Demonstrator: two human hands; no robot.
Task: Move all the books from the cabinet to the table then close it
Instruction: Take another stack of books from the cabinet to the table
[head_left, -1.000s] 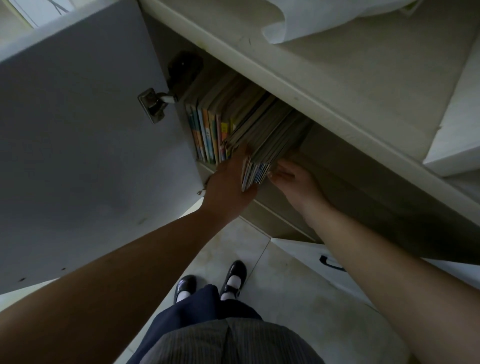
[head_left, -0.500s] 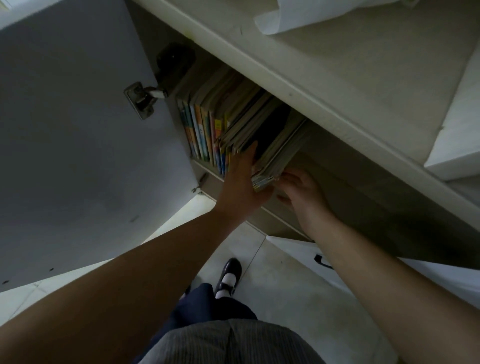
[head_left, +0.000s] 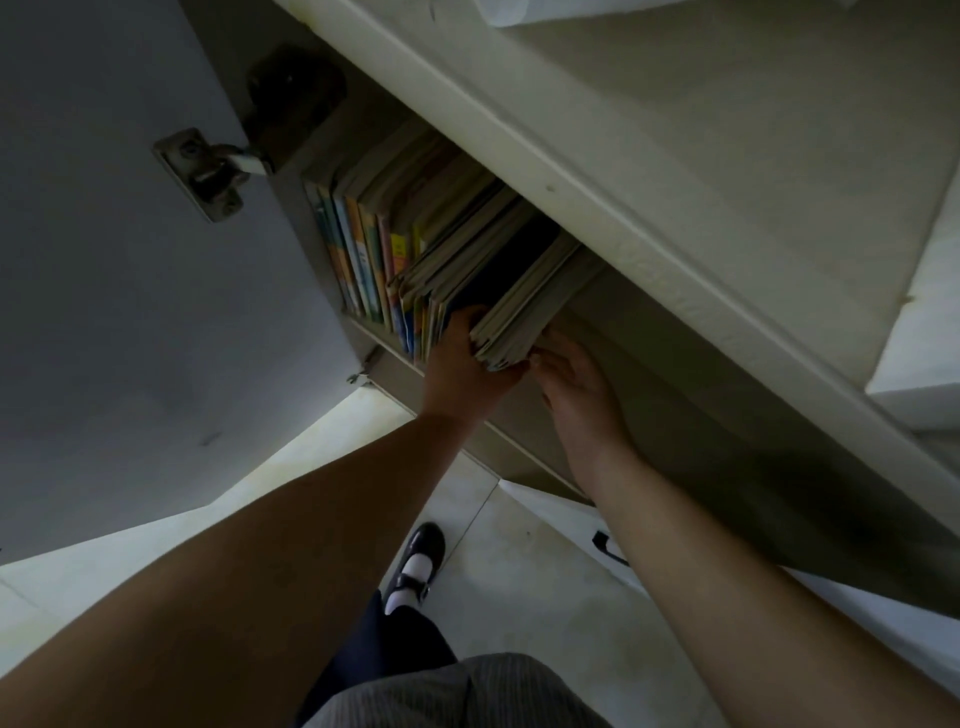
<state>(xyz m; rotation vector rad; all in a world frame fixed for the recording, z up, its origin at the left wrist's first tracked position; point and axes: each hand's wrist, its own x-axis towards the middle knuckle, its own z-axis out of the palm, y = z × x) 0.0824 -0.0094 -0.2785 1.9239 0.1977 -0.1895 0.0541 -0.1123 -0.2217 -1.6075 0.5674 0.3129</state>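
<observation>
Books (head_left: 415, 244) are shelved in the open cabinet (head_left: 571, 171). A rightmost bundle (head_left: 524, 306) is gripped between left hand (head_left: 462, 369) and right hand (head_left: 576, 389), fingers curled around it.

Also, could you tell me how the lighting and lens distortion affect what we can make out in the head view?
Head view: dim overall; the cabinet interior lies in deep shadow, so the books show only faint spine colours. The floor by the open door is brightest. Wide-angle distortion stretches the forearms; the left hand and right hand stay fairly sharp.
</observation>
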